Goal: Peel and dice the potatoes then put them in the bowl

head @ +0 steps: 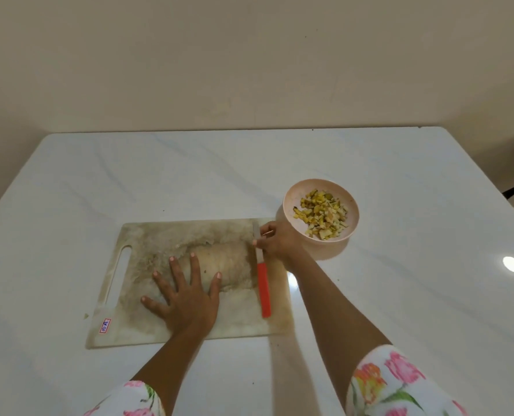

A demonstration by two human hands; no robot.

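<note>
The left hand (186, 298) lies flat and spread on the smeared cutting board (123, 325) while the right hand (279, 241) pinches the light, stiff knife (264, 292) by its blade — the red handle looks safer.

light: soft, warm, dimmish | glare: bright spot on table (415, 175) right | focus: slightly soft | edges: wide-angle bowing

A white, faintly veined desk (189, 175) carries a stained cutting board (129, 331) with a handle slot at its left end. A pink bowl (331, 247) stands on the desk just beside the board's far right corner. A tiny scrap (86, 316) lies by the board's near left corner.
</note>
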